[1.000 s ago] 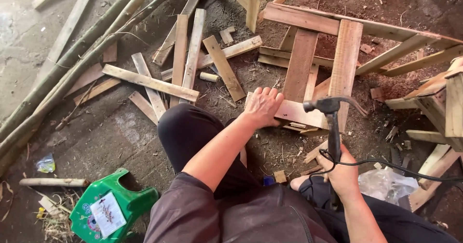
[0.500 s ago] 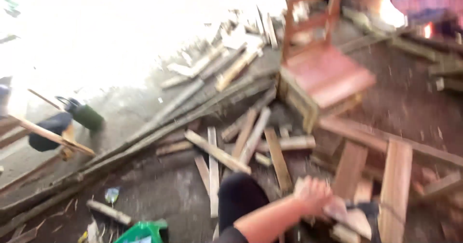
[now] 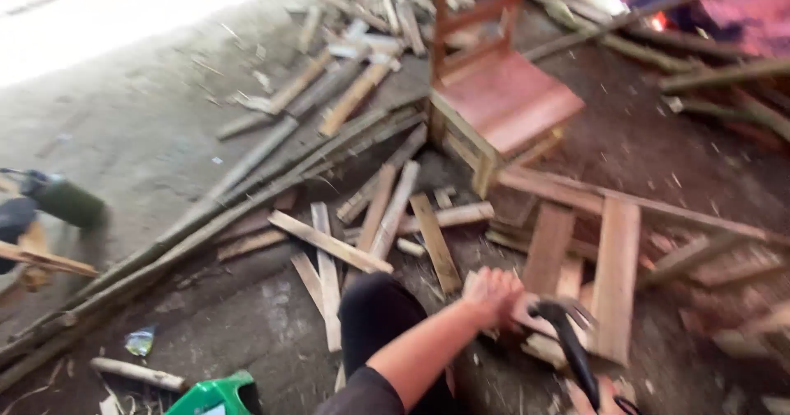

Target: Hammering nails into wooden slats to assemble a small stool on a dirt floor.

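Now the view has swung up from the work toward a wooden chair standing well beyond the hands. Left hand stays pressed flat on the plank frame, holding it down. Right hand, low at the edge, grips a hammer just beside the left.
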